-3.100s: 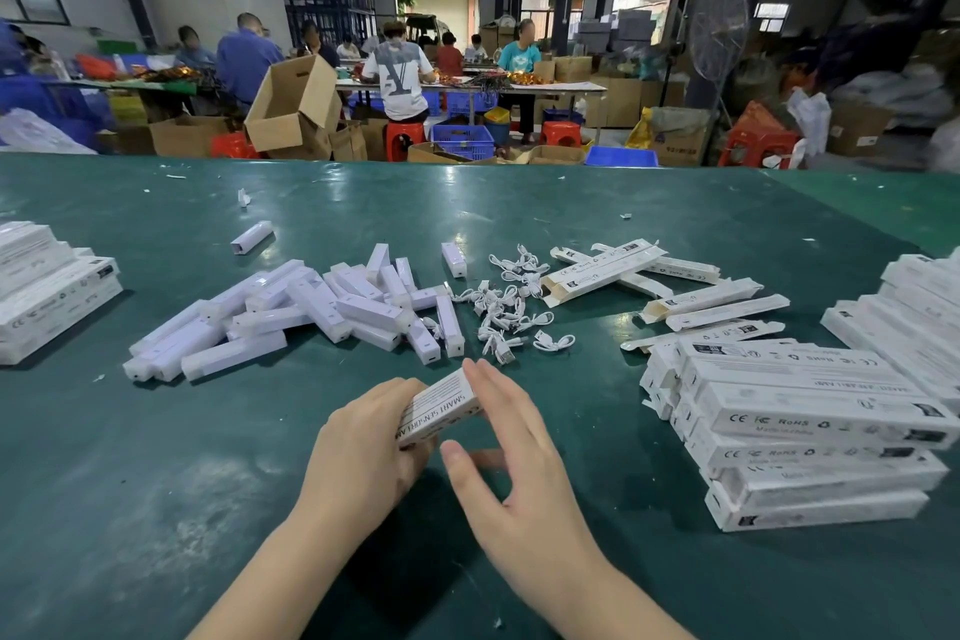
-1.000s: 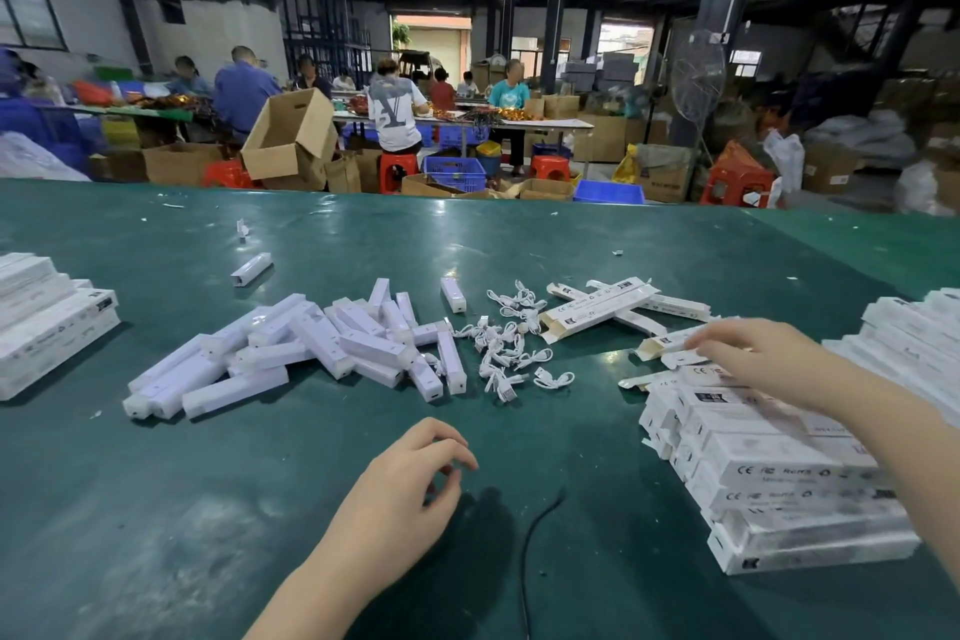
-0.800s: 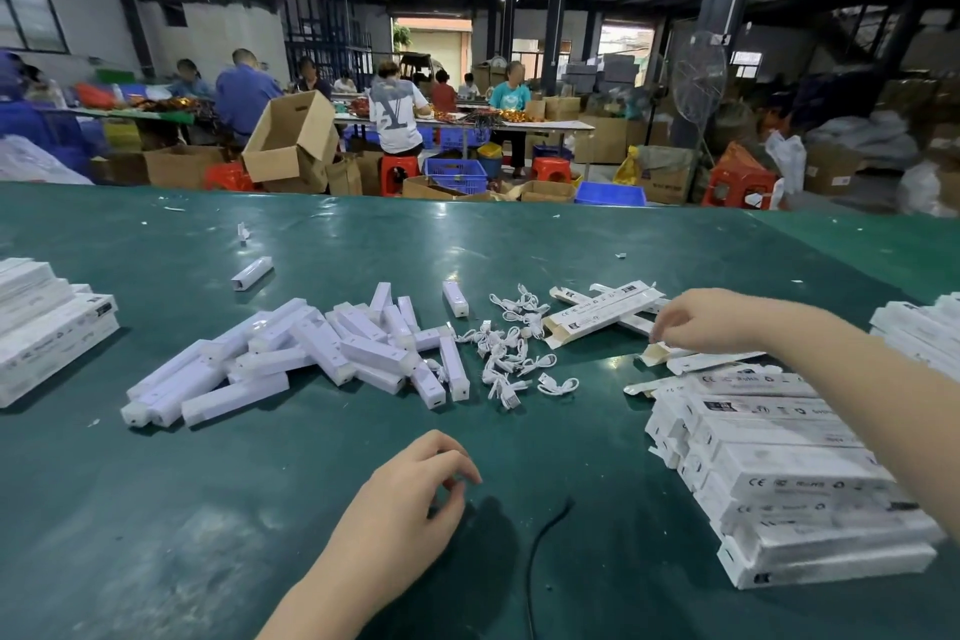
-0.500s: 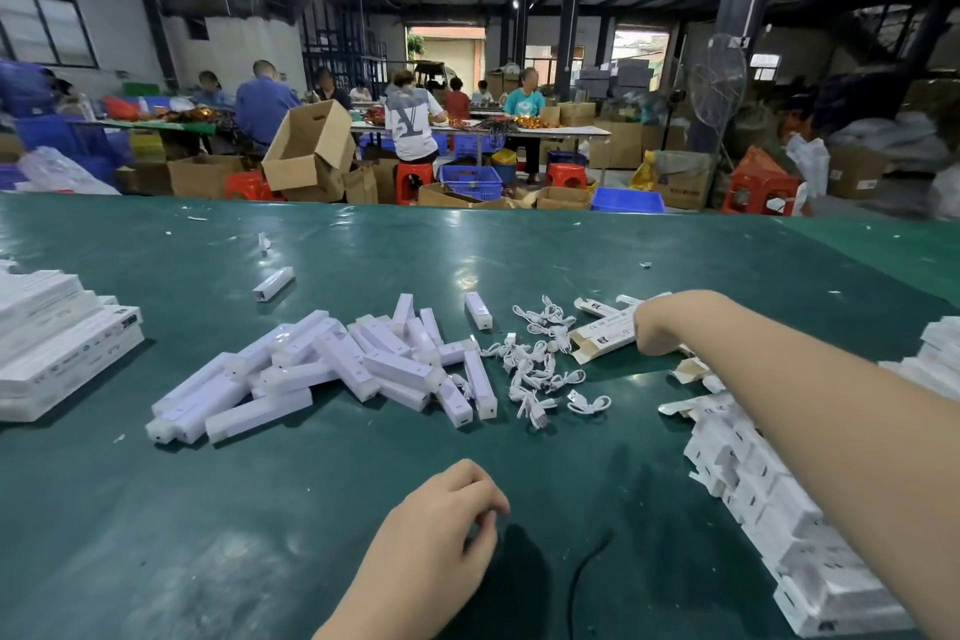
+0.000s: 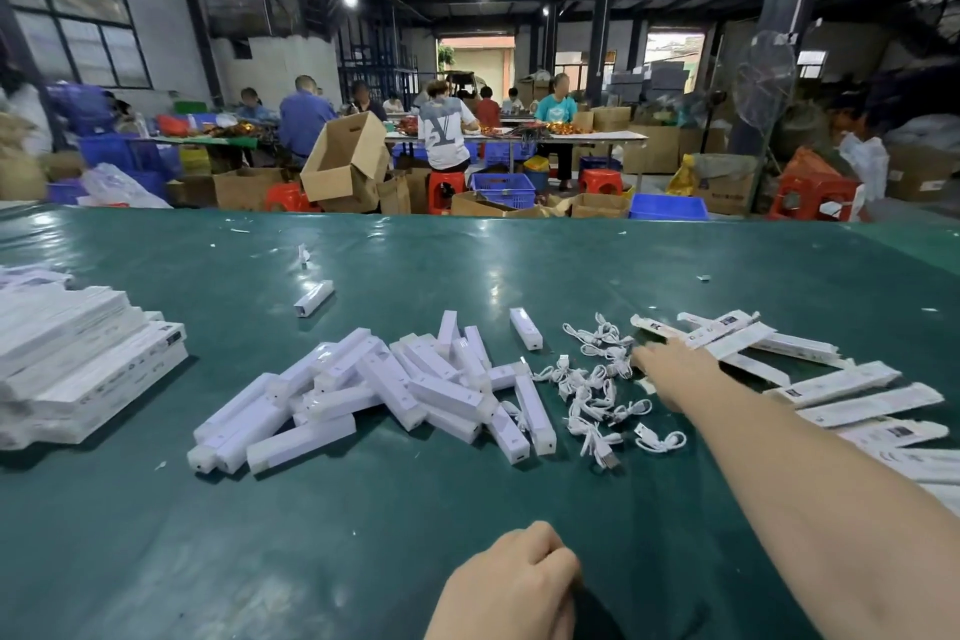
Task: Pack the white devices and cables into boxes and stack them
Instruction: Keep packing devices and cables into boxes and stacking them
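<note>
Beside cable heap [image 5: 597, 385]: right hand [image 5: 670, 372] spread, empty; left hand [image 5: 511, 587] curled; devices [image 5: 395, 390] left.

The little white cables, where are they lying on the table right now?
The white cables lie loose on the green table, right of centre, between the pile of white devices and the flat boxes, under the reaching right hand.

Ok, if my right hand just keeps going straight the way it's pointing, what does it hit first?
Most likely the coiled white cables: the right hand points far-left across the table, its fingertips already at the edge of that pile. Depth is unclear, so it may pass just above them. The flat boxes lie off its line.
</note>
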